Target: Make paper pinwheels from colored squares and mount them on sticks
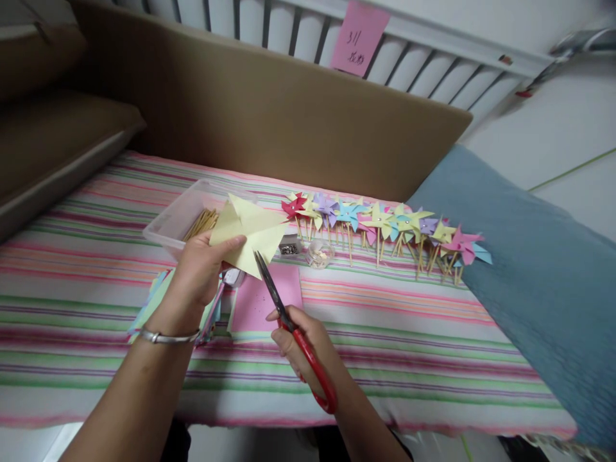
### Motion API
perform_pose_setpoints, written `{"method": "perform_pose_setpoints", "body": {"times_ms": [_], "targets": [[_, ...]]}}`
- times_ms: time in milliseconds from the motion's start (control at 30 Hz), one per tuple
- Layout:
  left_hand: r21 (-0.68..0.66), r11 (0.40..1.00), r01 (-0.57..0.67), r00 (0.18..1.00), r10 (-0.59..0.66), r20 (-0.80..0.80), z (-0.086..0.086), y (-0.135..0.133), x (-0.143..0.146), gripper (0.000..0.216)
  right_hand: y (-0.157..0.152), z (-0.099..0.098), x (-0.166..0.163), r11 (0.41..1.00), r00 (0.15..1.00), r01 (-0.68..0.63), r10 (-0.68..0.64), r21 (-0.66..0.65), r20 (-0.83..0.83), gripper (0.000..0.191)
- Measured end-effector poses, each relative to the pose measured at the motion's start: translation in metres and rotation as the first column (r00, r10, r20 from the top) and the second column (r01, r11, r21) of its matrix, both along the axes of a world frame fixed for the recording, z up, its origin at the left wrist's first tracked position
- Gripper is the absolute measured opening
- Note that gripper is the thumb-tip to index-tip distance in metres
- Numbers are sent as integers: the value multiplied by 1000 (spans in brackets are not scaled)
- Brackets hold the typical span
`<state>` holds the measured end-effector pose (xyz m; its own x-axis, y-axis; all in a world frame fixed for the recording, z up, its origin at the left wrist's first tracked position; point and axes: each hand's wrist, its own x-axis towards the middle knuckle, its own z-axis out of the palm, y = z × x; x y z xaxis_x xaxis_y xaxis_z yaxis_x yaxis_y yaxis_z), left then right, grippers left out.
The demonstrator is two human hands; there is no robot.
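My left hand (205, 263) pinches a pale yellow sheet of paper (250, 224) between thumb and fingers, held above the cloth. Slits run in from the sheet's corners. My right hand (303, 340) grips red-handled scissors (315, 369), whose dark blades point up and left. Their tips meet the lower part of the yellow paper; whether the blades are closed I cannot tell for sure. Below lies a pink sheet (269, 298) with small dark specks on it. Coloured paper strips or sheets (154, 298) lie partly hidden under my left forearm.
A clear plastic box (166, 224) holds wooden sticks (202, 221). Small metal bits fill a little box (290, 247) beside a round clear container (320, 255). Several finished paper pinwheels (380, 221) form a row at right. Behind stands a brown board (269, 115).
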<state>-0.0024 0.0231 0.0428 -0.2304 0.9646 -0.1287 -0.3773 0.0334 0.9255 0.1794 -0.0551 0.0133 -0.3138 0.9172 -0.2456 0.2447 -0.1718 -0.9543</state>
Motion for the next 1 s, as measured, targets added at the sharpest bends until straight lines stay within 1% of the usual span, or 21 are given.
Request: {"method": "perform_pose_setpoints", "body": {"times_ms": [167,367,600,767,1000], "targets": [[23,1000,21,1000,-21,0,0,-2,4,31,1,-3,0,998,999,16,-18,53,42,30],[-2,1000,21,1000,-21,-4,3,-5,6,33,2,-4,-1,996,997,20,-27,87,71,31],[14,1000,17,1000,-17,5,0,-4,8,33,1,-4,-1,995,997,30,-36,94,72,31],[-5,1000,7,1000,-8,-28,0,-4,8,34,1,-2,-2,995,996,33,-40,98,77,30],[7,1000,18,1000,-17,-25,0,-5,8,35,-1,0,-3,996,995,54,-59,76,76,28]]}}
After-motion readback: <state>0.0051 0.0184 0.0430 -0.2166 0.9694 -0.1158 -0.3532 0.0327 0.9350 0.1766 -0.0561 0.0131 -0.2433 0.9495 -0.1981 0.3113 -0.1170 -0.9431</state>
